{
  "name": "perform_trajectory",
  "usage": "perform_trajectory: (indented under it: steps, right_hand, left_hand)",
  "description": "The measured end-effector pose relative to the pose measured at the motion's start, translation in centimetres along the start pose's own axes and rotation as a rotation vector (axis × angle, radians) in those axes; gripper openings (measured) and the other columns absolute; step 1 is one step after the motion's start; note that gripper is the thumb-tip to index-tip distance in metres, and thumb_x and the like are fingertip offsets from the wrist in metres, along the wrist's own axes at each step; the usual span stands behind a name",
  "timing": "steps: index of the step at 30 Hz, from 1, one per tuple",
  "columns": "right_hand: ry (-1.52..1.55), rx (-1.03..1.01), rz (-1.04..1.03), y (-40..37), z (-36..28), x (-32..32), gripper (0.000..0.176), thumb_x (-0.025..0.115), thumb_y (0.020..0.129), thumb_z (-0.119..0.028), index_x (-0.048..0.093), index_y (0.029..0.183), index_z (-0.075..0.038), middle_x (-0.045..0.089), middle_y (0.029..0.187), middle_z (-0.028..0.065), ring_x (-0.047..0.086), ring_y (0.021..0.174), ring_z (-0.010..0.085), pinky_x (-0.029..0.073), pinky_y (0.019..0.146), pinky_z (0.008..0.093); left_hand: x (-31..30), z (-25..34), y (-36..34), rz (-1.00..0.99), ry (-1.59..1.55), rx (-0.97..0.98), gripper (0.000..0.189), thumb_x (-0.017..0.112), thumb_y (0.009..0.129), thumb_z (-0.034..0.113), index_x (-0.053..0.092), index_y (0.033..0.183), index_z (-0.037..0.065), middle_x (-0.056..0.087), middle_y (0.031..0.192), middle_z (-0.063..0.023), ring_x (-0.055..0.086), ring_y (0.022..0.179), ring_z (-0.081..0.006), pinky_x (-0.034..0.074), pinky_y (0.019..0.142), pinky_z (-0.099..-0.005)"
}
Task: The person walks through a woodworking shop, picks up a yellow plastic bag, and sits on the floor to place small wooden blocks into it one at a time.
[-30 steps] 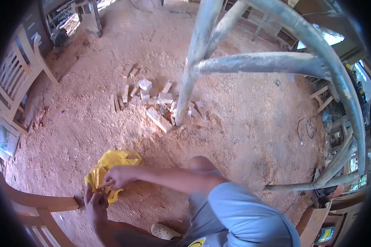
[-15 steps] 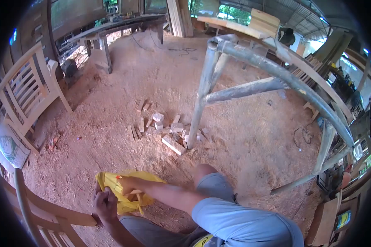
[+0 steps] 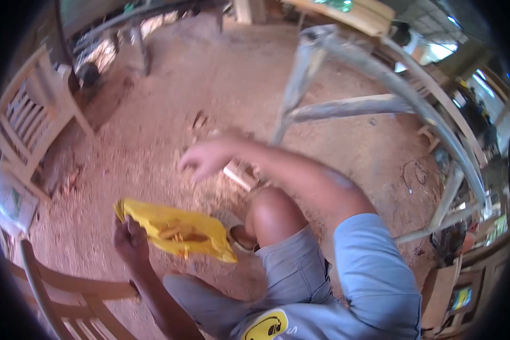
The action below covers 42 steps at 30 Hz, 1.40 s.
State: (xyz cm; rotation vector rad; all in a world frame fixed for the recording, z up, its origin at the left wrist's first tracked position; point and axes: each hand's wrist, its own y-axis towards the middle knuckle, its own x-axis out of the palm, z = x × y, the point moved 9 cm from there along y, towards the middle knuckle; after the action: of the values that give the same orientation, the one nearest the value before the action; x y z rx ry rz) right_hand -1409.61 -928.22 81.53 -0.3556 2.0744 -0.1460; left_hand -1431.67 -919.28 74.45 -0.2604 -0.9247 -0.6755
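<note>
A yellow plastic bag (image 3: 150,212) hangs spread low over the floor at the left of my knees. My left hand (image 3: 131,239) is closed on the bag's left edge. Orange-brown pieces (image 3: 178,231) show at the bag's middle; I cannot make out what they are. My right hand (image 3: 207,160) is stretched forward above the ground, fingers apart and slightly blurred, with nothing seen in it. It is nearest to a light wooden block (image 3: 241,177) on the sawdust. My forearm and hand hide most of the small offcuts around that block.
A grey frame of poles (image 3: 351,106) stands ahead to the right. Wooden chair parts stand at the left: a slatted back (image 3: 25,122) and another chair (image 3: 68,292) near my left arm. A cable (image 3: 415,173) lies on the sawdust floor (image 3: 170,102) at right.
My right hand has left the yellow bag and moved forward over the offcuts. The bag is now spread wider from my left hand, which still grips it. The view has tilted down.
</note>
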Motion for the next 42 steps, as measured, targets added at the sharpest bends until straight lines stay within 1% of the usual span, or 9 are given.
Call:
perform_trajectory:
  steps: [3,9,12,15,19,28,30,39,42]
  right_hand:
    - [0.153,0.313,0.136,-2.0,10.5,-2.3,0.047,0.061,0.080,-0.030,0.051,0.120,-0.007,0.057,0.114,0.0133,0.055,0.106,0.0231,0.045,0.091,0.0362]
    - [0.251,0.711,0.281,1.3,36.4,8.2,0.023,0.061,0.073,-0.013,0.061,0.092,0.000,0.065,0.084,0.0104,0.062,0.072,0.0168,0.049,0.067,0.0308]
    - [0.018,0.846,0.470,2.5,41.9,18.1,0.029,0.058,0.072,-0.016,0.061,0.096,0.000,0.059,0.100,0.0250,0.057,0.099,0.0337,0.045,0.084,0.0401]
    - [-0.244,1.177,0.450,1.0,40.0,23.9,0.050,0.057,0.078,-0.021,0.044,0.124,-0.004,0.043,0.130,0.0175,0.043,0.120,0.0316,0.041,0.092,0.0404]
    - [-0.064,1.165,0.338,1.6,41.3,24.9,0.031,0.062,0.069,-0.017,0.063,0.095,-0.001,0.061,0.099,0.0206,0.060,0.095,0.0324,0.049,0.079,0.0383]
    - [0.330,-0.063,0.263,10.7,13.9,10.7,0.049,0.064,0.068,-0.007,0.052,0.116,-0.003,0.056,0.103,0.0115,0.054,0.096,0.0222,0.048,0.083,0.0362]
    - [0.255,-0.082,0.003,14.0,8.7,13.0,0.049,0.060,0.069,-0.007,0.051,0.117,-0.001,0.054,0.108,0.0141,0.053,0.099,0.0228,0.047,0.084,0.0374]
    - [0.140,-0.490,0.480,19.7,4.7,21.3,0.018,0.059,0.069,-0.009,0.057,0.086,-0.002,0.055,0.090,0.0125,0.053,0.087,0.0290,0.042,0.081,0.0404]
    - [0.366,-0.465,0.021,15.3,5.0,26.3,0.012,0.059,0.070,-0.016,0.056,0.073,-0.005,0.056,0.088,0.0116,0.053,0.084,0.0282,0.040,0.074,0.0443]
  left_hand:
    - [1.1,1.3,0.9,-0.076,0.027,0.070,0.034,0.039,0.086,0.006,0.039,0.120,0.000,0.042,0.065,-0.0022,0.031,0.041,-0.0047,0.029,0.037,-0.0158]
    - [-0.7,-0.8,2.0,0.129,0.274,-0.018,0.049,0.039,0.078,0.003,0.035,0.126,-0.002,0.044,0.061,-0.0047,0.029,0.036,-0.0043,0.027,0.032,-0.0152]
    - [-3.5,-2.9,1.2,0.282,0.364,-0.105,0.055,0.039,0.074,0.003,0.034,0.128,-0.003,0.046,0.060,-0.0058,0.030,0.037,-0.0043,0.027,0.032,-0.0149]
    - [-6.8,-4.2,0.5,0.360,0.371,-0.164,0.057,0.039,0.074,0.002,0.032,0.131,0.000,0.044,0.062,-0.0051,0.033,0.042,-0.0050,0.028,0.034,-0.0145]
    - [-9.4,-4.7,0.3,0.506,0.362,-0.165,0.058,0.038,0.076,0.001,0.029,0.133,0.003,0.042,0.063,-0.0042,0.034,0.044,-0.0056,0.028,0.038,-0.0154]
    - [-8.2,-5.3,4.3,0.332,0.285,-0.209,0.055,0.035,0.078,0.000,0.029,0.132,0.003,0.044,0.063,-0.0059,0.028,0.038,-0.0056,0.028,0.037,-0.0165]
    - [-7.3,-5.5,4.6,0.277,0.320,-0.256,0.055,0.035,0.078,0.000,0.030,0.132,0.003,0.045,0.064,-0.0063,0.028,0.038,-0.0054,0.027,0.036,-0.0163]
    - [-9.0,-2.8,3.7,0.402,0.306,-0.157,0.054,0.037,0.077,0.002,0.033,0.131,0.006,0.045,0.064,-0.0048,0.027,0.039,-0.0046,0.025,0.034,-0.0141]
    - [-11.8,-0.8,2.5,0.332,0.231,-0.097,0.035,0.036,0.085,0.005,0.038,0.119,0.000,0.043,0.070,-0.0048,0.035,0.043,-0.0049,0.029,0.034,-0.0161]
